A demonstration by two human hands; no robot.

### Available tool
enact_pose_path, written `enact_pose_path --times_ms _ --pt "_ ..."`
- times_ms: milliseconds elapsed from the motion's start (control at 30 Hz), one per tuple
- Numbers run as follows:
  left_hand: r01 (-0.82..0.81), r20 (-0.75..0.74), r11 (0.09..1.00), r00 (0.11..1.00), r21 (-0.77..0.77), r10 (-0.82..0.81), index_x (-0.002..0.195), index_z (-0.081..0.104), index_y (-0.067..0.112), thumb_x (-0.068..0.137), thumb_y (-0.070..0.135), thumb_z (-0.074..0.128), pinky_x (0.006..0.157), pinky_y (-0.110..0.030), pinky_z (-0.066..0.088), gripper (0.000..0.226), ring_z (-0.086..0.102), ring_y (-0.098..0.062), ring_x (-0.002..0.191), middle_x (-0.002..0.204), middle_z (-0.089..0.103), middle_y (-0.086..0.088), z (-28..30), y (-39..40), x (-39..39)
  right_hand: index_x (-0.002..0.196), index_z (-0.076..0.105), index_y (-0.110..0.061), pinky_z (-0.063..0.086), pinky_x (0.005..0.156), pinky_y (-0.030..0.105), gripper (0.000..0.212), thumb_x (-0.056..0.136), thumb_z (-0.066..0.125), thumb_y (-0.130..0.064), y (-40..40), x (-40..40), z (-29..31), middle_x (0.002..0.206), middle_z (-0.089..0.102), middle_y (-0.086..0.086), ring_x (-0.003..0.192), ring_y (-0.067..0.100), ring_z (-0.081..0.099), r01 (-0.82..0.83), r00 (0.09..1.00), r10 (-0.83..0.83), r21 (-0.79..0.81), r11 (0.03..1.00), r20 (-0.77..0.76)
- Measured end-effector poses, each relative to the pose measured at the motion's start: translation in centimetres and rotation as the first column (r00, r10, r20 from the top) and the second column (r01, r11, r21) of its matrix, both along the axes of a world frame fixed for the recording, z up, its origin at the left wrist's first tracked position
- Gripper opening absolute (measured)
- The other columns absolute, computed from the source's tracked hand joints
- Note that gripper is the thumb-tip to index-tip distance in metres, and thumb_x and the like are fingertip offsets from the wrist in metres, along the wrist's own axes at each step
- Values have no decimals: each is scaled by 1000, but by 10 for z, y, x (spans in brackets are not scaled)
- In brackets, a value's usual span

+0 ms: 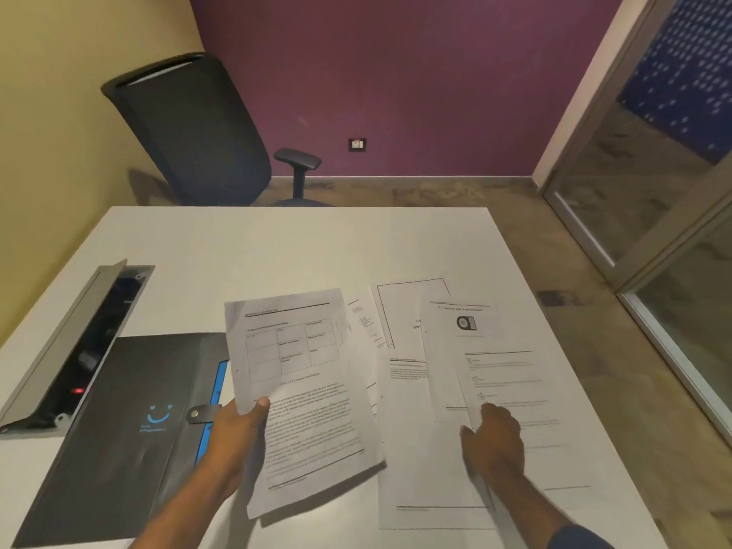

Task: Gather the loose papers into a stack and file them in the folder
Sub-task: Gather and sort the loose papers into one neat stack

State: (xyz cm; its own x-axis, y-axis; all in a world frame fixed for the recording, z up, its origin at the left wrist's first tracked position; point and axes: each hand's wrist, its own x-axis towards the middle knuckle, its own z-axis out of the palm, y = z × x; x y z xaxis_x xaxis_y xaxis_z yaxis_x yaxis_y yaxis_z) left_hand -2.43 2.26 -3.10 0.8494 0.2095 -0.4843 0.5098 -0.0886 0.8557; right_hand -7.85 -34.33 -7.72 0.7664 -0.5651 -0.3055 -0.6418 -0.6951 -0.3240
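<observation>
Tabletop: white flat tabletop (277, 251) under both hands.
Folder: closed black plastic folder with blue edge and snap tab (130, 422), lying just left of the left hand.
Loose papers: overlapping white printed sheets (412, 390) spread flat around the right hand.
Held paper: white printed sheet with a table (301, 394), raised and tilted.
Left hand (237, 429): closed on the held sheet's left edge, thumb on top.
Right hand (495, 437): fingers bent, pressing a loose sheet, gripping nothing.

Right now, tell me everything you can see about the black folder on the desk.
The black folder lies flat and closed on the white table, at its left side, angled. It looks like matte plastic, with a blue smiley logo and small blue lettering too blurred to read. A blue edge strip shows along its right side, crossed by a black snap tab. The left hand and the held paper overlap that edge; contact is unclear.
</observation>
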Motion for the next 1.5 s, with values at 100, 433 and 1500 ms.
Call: enact_pose_path --times_ms 100,433,1500 --pt "5 -7 999 1000 40 -5 124 61 17 99 24 57 88 -42 52 26 65 -26 98 97 69 6 -2 -2 -5 135 48 -16 47 96 36 54 88 60 -40 -9 -9 -14 130 51 3 123 24 46 -9 996 4 -60 998 -92" --pt "57 -63 998 996 12 -57 117 56 20 99 28 56 105 -62 42 19 60 -38 113 117 67 -11 6 -10 -8 114 54 -20 50 82 28 23 96 42 -25 -3 -7 -26 115 55 -1 106 19 53 -198 971 150 -280 939 -186" --pt "38 -219 986 973 -164 -74 123 60 18 99 28 58 61 -33 55 26 70 -31 95 106 75 -9 -4 -33 29 113 63 -10 52 87 29 30 88 49 2 40 103 -20 122 56 4 118 20 51 -281 951 253 -163 946 -176"
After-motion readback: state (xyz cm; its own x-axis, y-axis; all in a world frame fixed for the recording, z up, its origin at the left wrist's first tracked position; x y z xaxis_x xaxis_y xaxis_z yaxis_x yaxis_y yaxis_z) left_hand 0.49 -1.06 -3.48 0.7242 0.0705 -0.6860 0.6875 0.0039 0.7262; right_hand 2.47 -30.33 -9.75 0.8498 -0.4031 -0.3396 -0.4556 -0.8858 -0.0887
